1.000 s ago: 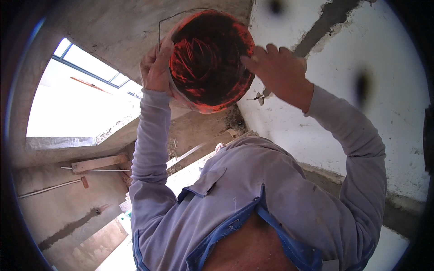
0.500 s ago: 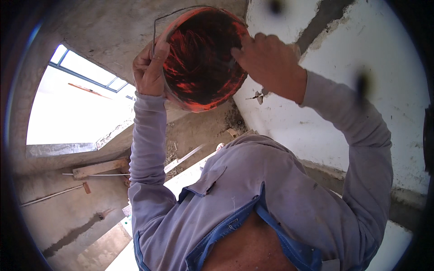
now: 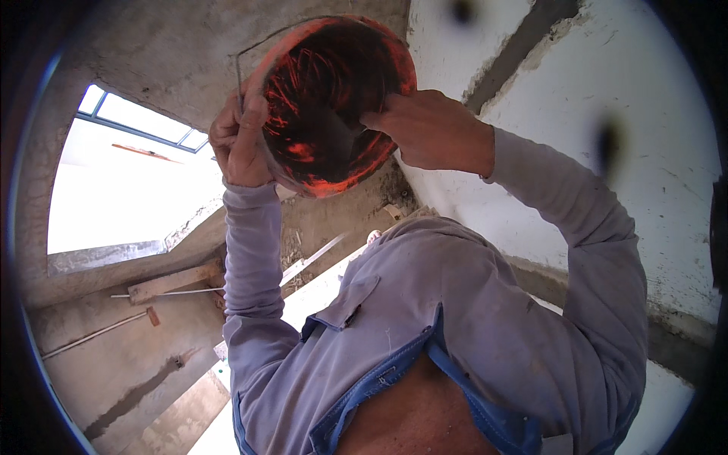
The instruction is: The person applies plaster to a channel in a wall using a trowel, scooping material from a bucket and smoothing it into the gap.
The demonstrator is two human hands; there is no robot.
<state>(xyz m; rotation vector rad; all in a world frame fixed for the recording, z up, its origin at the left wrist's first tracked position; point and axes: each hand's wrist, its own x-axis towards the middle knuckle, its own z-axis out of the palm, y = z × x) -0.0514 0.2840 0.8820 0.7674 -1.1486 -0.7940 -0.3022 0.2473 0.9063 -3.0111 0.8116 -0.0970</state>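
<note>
A red-orange bucket [image 3: 334, 182] is tilted with its mouth toward me, its inner wall coated with dark, streaky residue. My left hand [image 3: 244, 140] grips its left rim, thumb at the lip and fingers around the outside, beside the thin wire handle [image 3: 240, 72]. Over the right rim reaches my right hand [image 3: 436, 133], its fingers curled and the thumb pointing into the bucket. A blurred grey flat patch shows inside by that thumb; whether it is a tool in the hand I cannot make out.
A white wall [image 3: 546, 159] with a grey plaster strip [image 3: 519, 53] stands close on the right. On the left is a bright opening [image 3: 129, 189] with a blue frame. Below it lie a wooden plank [image 3: 174, 280] and a thin pole [image 3: 95, 334].
My right hand has moved left and down, its thumb deeper inside the bucket. The bucket and my left hand have shifted slightly left and down, and the grey patch inside now shows.
</note>
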